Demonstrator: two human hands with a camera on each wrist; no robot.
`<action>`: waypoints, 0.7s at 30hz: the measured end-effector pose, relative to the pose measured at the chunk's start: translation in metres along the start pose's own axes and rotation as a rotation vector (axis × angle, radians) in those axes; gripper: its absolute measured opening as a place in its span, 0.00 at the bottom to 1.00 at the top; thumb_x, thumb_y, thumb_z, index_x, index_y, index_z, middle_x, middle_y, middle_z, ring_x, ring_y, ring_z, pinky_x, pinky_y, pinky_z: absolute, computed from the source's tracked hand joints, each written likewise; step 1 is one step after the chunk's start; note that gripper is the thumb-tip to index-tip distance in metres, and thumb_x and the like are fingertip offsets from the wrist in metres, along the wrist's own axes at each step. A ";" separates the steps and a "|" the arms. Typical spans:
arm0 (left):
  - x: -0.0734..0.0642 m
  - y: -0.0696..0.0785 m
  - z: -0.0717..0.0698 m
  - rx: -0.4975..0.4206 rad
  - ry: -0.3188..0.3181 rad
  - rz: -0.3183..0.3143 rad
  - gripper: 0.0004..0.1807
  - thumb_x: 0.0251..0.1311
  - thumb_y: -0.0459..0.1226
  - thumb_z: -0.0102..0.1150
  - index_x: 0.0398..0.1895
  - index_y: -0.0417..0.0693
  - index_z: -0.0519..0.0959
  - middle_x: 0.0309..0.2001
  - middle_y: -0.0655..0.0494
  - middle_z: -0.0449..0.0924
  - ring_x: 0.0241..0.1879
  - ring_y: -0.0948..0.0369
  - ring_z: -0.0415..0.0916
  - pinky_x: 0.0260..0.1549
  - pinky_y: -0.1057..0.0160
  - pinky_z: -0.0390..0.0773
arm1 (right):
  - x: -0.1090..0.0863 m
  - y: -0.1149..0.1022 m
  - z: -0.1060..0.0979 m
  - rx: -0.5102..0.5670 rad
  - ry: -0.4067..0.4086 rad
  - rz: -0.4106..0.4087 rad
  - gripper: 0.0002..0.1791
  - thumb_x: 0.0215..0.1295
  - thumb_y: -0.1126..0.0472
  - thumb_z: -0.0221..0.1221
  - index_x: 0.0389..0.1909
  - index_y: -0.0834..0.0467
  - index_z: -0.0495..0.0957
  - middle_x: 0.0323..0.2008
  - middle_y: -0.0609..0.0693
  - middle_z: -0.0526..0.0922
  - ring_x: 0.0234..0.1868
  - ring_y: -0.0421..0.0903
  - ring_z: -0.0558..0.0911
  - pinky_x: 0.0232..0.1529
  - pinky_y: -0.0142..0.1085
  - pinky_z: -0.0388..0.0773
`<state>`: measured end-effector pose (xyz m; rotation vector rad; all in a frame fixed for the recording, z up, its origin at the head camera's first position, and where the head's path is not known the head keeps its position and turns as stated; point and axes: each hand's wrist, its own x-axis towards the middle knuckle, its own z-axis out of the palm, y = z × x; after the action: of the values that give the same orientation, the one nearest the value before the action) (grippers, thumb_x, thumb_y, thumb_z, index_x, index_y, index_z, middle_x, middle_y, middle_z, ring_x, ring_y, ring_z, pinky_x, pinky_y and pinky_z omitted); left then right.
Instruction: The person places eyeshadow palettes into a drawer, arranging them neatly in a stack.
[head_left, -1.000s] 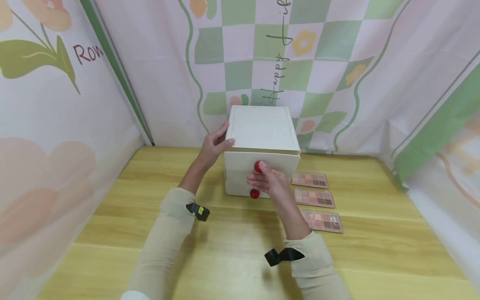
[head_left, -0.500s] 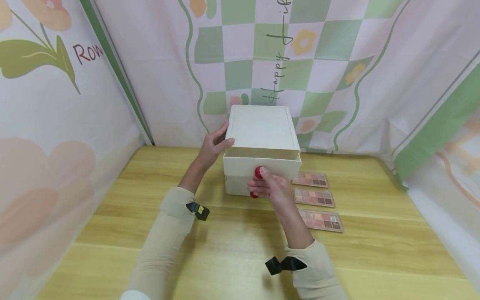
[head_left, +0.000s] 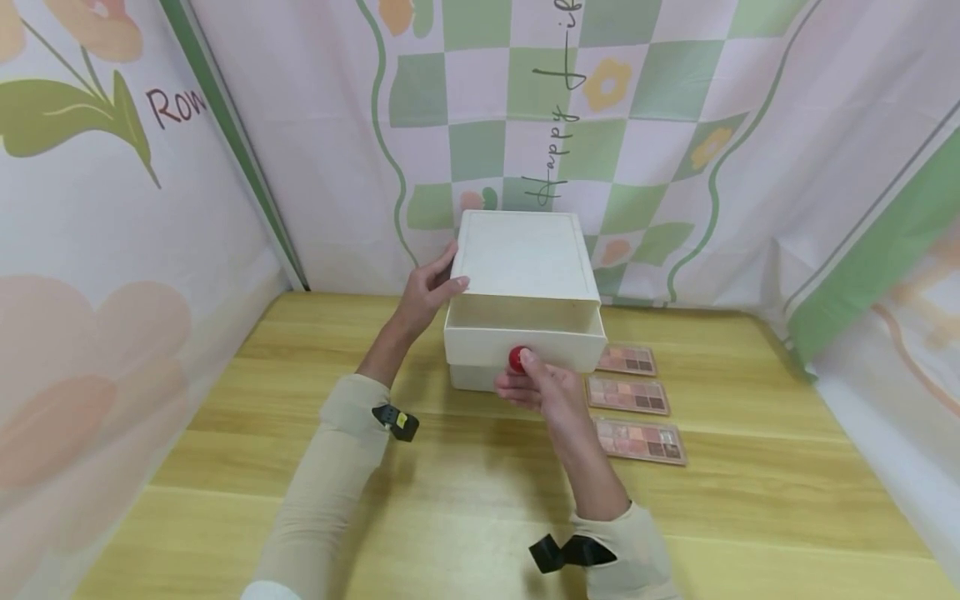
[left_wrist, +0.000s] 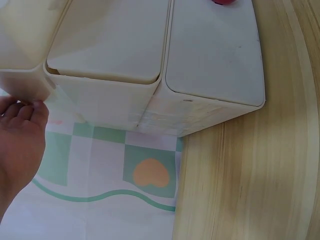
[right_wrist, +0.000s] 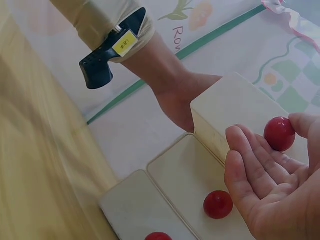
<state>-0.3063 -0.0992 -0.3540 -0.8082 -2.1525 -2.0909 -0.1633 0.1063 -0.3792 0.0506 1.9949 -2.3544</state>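
A small white drawer cabinet [head_left: 525, 254] stands at the back of the table. Its top drawer [head_left: 480, 346] is partly pulled out, with the inner back wall showing. My right hand [head_left: 553, 398] pinches that drawer's red round knob [head_left: 517, 359] between thumb and fingers; in the right wrist view the palm faces up beneath the knob [right_wrist: 280, 134]. My left hand [head_left: 426, 302] grips the cabinet's upper left side, thumb on the top edge. Two lower drawers are closed, and a second red knob [right_wrist: 218, 204] shows on the middle one.
Three eyeshadow palettes lie in a column right of the cabinet: a back palette [head_left: 628, 359], a middle palette [head_left: 628, 396] and a front palette [head_left: 647, 442]. Behind the wooden table [head_left: 285, 400] hangs a patterned curtain [head_left: 480, 150], close to the cabinet.
The top drawer has slid out toward me from nearly closed, my right hand moving back with its knob. The left hand and the cabinet body have stayed put.
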 end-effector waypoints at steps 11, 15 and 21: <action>0.000 0.000 0.000 -0.007 -0.003 0.005 0.41 0.66 0.36 0.53 0.78 0.32 0.49 0.82 0.40 0.42 0.82 0.48 0.48 0.80 0.56 0.58 | -0.015 0.001 0.002 -0.024 0.002 -0.039 0.22 0.78 0.54 0.51 0.40 0.70 0.82 0.24 0.41 0.90 0.30 0.37 0.89 0.41 0.31 0.89; 0.000 -0.001 0.000 -0.005 -0.006 0.002 0.41 0.67 0.36 0.53 0.78 0.33 0.48 0.83 0.40 0.41 0.82 0.48 0.48 0.80 0.56 0.57 | -0.020 0.001 0.002 -0.034 0.006 -0.035 0.22 0.78 0.54 0.51 0.42 0.72 0.82 0.25 0.41 0.90 0.31 0.38 0.90 0.41 0.32 0.89; 0.001 -0.001 0.001 -0.003 -0.004 0.011 0.40 0.67 0.36 0.53 0.78 0.33 0.49 0.82 0.40 0.41 0.82 0.48 0.47 0.80 0.56 0.56 | -0.026 -0.001 0.003 -0.042 0.005 -0.019 0.23 0.77 0.54 0.52 0.43 0.73 0.82 0.25 0.41 0.90 0.31 0.38 0.89 0.40 0.31 0.88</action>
<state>-0.3068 -0.0984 -0.3544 -0.8224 -2.1421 -2.0903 -0.1374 0.1038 -0.3766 0.0365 2.0551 -2.3252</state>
